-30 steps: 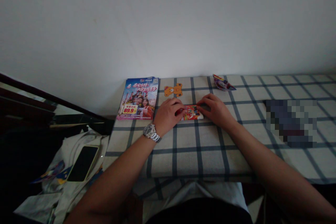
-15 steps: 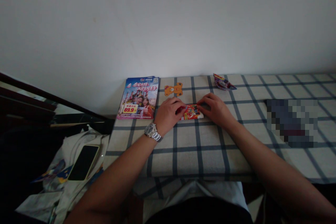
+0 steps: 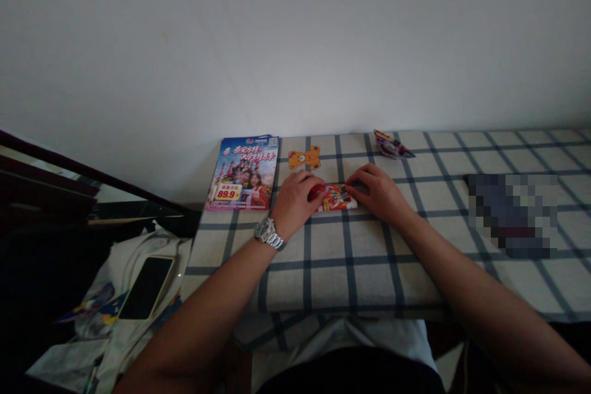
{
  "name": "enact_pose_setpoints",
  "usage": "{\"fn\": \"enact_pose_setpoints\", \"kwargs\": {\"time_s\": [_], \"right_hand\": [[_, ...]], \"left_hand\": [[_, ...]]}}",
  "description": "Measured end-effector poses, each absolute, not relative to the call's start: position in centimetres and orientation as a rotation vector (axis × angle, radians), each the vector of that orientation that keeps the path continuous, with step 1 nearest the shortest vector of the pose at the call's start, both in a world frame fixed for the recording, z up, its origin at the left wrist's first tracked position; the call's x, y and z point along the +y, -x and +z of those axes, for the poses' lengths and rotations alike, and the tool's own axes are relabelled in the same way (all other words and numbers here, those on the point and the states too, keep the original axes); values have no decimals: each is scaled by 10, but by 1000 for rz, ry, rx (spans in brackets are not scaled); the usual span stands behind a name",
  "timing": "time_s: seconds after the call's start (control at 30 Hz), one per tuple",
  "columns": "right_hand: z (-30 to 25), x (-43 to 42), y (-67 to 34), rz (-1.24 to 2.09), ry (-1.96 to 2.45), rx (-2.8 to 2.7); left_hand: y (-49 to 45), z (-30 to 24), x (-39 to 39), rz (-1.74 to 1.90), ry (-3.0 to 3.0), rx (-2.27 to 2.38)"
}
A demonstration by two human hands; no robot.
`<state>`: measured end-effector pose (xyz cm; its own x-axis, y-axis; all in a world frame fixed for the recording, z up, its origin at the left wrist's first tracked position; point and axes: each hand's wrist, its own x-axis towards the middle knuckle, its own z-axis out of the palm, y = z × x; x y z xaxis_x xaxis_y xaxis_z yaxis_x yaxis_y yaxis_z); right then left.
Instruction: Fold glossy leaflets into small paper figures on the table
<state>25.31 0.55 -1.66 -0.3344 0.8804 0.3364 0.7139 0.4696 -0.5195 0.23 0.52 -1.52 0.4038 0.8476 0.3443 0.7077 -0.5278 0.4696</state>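
Note:
A folded flyer (image 3: 336, 197), printed in red and bright colours, lies on the checked tablecloth between my hands. At its left end my left hand (image 3: 298, 200) is closed, thumb and fingers gripping the paper and covering part of it. My right hand (image 3: 372, 191) pinches the top right corner. Left of my hands is a stack of flyers (image 3: 244, 175) with a blue and pink cover. Beyond my right hand sits a small folded paper boat (image 3: 392, 145), purple with a red and yellow edge.
A brown bear picture (image 3: 303, 158) lies behind my left hand. Toward the right of the checked tablecloth (image 3: 323, 283) rests a dark item (image 3: 503, 212), mostly blurred out. Below the table's left edge, a phone (image 3: 146, 288) lies on pale cloth. A wall runs along the back.
My left thumb and fingers have shifted slightly on the flyer, so a little more red shows at its left end. My right hand stays at the same corner.

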Motion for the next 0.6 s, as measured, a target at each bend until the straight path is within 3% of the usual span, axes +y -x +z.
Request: {"fn": "enact_pose_setpoints", "kwargs": {"time_s": [0.6], "right_hand": [[-16,5,-252,379,1346,-2112]], "left_hand": [[-2,-12,3,795,-2409,1429]]}}
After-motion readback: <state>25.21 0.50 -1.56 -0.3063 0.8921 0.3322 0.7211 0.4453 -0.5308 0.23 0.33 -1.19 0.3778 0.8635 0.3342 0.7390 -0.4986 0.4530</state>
